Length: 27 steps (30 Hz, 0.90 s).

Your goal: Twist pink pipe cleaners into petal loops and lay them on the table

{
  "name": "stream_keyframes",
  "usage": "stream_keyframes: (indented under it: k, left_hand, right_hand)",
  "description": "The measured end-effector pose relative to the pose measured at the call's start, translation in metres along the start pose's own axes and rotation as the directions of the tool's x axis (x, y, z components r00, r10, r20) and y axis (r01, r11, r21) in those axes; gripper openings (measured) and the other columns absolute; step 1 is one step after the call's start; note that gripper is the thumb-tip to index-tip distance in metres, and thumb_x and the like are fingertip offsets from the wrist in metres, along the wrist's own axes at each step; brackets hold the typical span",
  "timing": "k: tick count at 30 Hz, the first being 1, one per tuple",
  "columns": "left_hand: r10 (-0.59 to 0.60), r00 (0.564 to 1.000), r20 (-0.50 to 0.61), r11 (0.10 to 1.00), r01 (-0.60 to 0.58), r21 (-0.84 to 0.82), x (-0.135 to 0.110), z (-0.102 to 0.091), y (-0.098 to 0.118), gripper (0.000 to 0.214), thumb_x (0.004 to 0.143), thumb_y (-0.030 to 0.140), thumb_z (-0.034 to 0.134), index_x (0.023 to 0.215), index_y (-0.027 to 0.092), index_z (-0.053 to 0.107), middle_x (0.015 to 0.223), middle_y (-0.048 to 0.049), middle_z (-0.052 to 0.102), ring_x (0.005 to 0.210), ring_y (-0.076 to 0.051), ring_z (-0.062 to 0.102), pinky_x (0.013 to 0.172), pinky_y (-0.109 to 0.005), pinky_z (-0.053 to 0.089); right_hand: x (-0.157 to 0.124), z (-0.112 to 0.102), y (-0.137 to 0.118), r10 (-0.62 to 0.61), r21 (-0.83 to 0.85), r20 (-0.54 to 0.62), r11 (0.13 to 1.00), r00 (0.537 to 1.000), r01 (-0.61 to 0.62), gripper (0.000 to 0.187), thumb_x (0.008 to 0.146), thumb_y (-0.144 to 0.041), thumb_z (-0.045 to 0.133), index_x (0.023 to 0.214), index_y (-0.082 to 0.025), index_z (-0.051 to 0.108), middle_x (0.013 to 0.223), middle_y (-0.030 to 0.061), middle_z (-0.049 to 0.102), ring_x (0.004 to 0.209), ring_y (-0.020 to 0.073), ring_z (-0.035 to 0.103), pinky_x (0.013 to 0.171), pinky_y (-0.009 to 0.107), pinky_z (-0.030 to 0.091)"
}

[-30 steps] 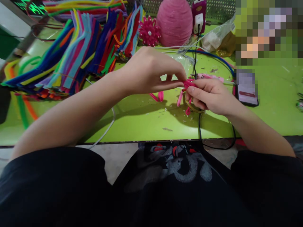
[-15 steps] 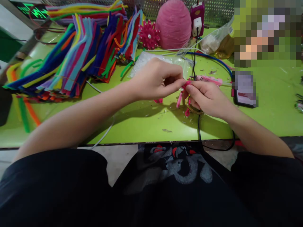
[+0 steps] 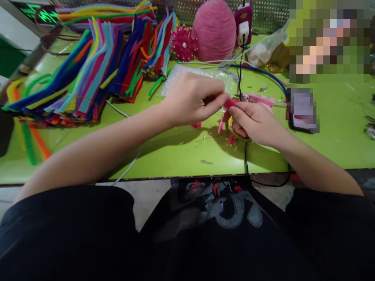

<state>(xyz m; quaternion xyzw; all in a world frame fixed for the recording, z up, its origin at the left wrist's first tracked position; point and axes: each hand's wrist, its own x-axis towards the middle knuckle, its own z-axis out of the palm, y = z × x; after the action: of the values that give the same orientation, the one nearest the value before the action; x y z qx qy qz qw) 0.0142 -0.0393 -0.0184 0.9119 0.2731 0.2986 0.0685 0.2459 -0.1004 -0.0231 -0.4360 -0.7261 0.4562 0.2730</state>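
Note:
Both my hands meet above the green table [image 3: 181, 156], pinching a small pink pipe-cleaner piece [image 3: 227, 106]. My left hand [image 3: 191, 98] is closed, thumb and fingertips gripping its left end. My right hand [image 3: 254, 121] is closed on its right part, with pink loops [image 3: 222, 125] hanging below the fingers. Another small pink bent piece [image 3: 195, 125] lies on the table under my left hand.
A big fan of coloured pipe cleaners [image 3: 88, 70] covers the far left. A pink yarn ball [image 3: 215, 29], a pink flower [image 3: 184, 43], a plastic bag [image 3: 202, 76], a phone [image 3: 303, 111] and a black cable [image 3: 246, 156] lie around.
My left hand dropped lower and a little right, uncovering the plastic bag behind it. Both hands keep pinching the pink piece, which shifted only slightly.

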Motion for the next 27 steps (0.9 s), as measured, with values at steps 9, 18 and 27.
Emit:
stream_keyframes:
  k: [9,18,27]
  left_hand:
    - [-0.071,0.993,0.097,0.987,0.084,-0.140,-0.003,-0.004,-0.031,0.049,0.103,0.049,0.058,0.061,0.028,0.045,0.048,0.0015,0.039,0.054,-0.017,0.039,0.058,-0.038,0.032]
    - [-0.271,0.933,0.235,0.941,0.309,-0.141,-0.049,-0.014,-0.059,0.042,0.100,0.047,0.060,0.065,0.025,0.057,0.051,0.0025,0.051,0.051,-0.012,0.043,0.055,-0.031,0.033]
    - [-0.299,0.925,0.233,0.940,0.328,-0.095,-0.056,-0.001,-0.059,0.042,0.101,0.049,0.062,0.067,0.025,0.056,0.051,0.0022,0.052,0.052,-0.014,0.044,0.059,-0.032,0.032]
  right_hand:
    - [0.005,-0.093,0.007,0.012,-0.449,-0.545,0.840,0.839,-0.303,0.009,0.109,-0.028,0.079,0.106,-0.020,0.075,0.079,-0.0025,0.064,0.067,0.0097,0.051,0.070,0.036,0.037]
    - [0.017,-0.241,0.131,0.257,-0.032,-0.887,0.794,0.384,-0.606,0.023,0.110,-0.031,0.083,0.115,-0.015,0.068,0.118,0.0104,0.076,0.087,0.0126,0.072,0.087,0.034,0.061]
    - [0.053,-0.253,0.155,0.180,-0.052,-0.873,0.890,0.454,-0.453,0.033,0.098,-0.002,0.081,0.071,-0.014,0.066,0.073,0.0018,0.067,0.068,0.0046,0.058,0.069,0.028,0.045]
